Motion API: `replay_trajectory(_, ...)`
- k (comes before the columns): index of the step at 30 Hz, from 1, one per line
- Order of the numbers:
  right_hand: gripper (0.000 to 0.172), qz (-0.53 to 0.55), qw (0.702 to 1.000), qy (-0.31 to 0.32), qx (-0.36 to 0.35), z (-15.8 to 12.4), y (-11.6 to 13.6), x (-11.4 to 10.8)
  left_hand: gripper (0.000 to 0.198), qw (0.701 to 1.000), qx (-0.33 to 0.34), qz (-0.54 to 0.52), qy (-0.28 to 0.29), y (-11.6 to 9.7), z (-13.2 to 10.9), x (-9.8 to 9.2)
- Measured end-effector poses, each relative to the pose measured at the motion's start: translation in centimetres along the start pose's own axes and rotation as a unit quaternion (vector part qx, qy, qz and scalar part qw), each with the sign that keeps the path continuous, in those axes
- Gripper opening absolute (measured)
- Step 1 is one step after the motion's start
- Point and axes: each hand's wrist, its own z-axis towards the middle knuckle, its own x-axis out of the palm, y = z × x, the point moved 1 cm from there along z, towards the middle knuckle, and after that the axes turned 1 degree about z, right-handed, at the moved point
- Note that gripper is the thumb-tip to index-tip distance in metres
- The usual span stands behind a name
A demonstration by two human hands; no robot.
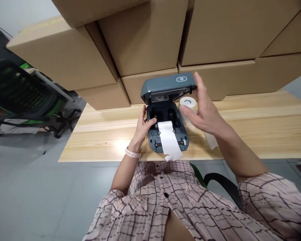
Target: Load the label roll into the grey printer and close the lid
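Note:
A dark grey-blue label printer (152, 140) sits on the wooden table with its lid (165, 83) raised. A strip of white label paper (168, 139) runs out over the printer's front edge, its end torn. My left hand (142, 126) grips the left side of the printer's base, the thumb over the rim. At the lid's right edge is my right hand (203, 108), its upper fingers against the lid and its thumb lower down, in front of a white roll of labels (188, 102). That roll stands on the table right beside the printer, partly covered by the thumb.
Stacked cardboard boxes (145, 40) line the back of the wooden table (102, 130). A loose white paper strip (211, 140) lies under my right forearm. Off to the left stands a black mesh office chair (22, 90). The table's front edge is close to my body.

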Motion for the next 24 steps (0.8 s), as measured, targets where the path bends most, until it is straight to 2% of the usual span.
replay_trajectory(4,0.095,-0.083,0.996,-0.016,-0.037,3.8,-1.1,-0.1,0.107,0.998,-0.033,-0.052,0.016,0.7,0.0,0.9)
replay_trajectory(9,0.092,-0.103,0.994,-0.027,-0.005,7.8,-2.7,0.5,0.108,0.993,-0.07,-0.094,0.005,-0.8,-0.5,1.1)
replay_trajectory(12,0.094,-0.102,0.994,-0.027,0.025,9.2,-3.3,0.9,0.107,0.991,-0.082,-0.11,-0.002,-1.6,-0.7,1.2)
replay_trajectory(15,0.093,-0.125,0.991,-0.034,0.015,9.3,-3.2,1.2,0.107,0.989,-0.085,-0.121,-0.007,-1.7,-0.7,1.4)
replay_trajectory(17,0.082,-0.154,0.985,-0.075,-0.01,8.3,-2.7,1.5,0.105,0.989,-0.084,-0.125,-0.009,-1.5,-0.7,1.5)
replay_trajectory(19,0.053,-0.167,0.977,-0.123,-0.059,6.8,-1.8,2.2,0.103,0.989,-0.076,-0.123,-0.007,-1.2,-0.7,1.4)
replay_trajectory(20,0.038,-0.162,0.977,-0.112,-0.083,6.0,-1.4,2.6,0.102,0.99,-0.071,-0.119,-0.005,-1.1,-0.7,1.4)
replay_trajectory(21,0.027,-0.151,0.981,-0.07,-0.1,5.2,-1.0,3.1,0.101,0.991,-0.065,-0.114,-0.004,-1.0,-0.7,1.3)
replay_trajectory(23,0.022,-0.128,0.983,0.092,-0.095,3.8,-0.6,4.2,0.098,0.993,-0.057,-0.103,-0.005,-0.9,-0.6,1.2)
replay_trajectory(24,0.024,-0.123,0.972,0.181,-0.079,3.3,-0.4,4.7,0.097,0.994,-0.055,-0.097,-0.006,-0.9,-0.6,1.2)
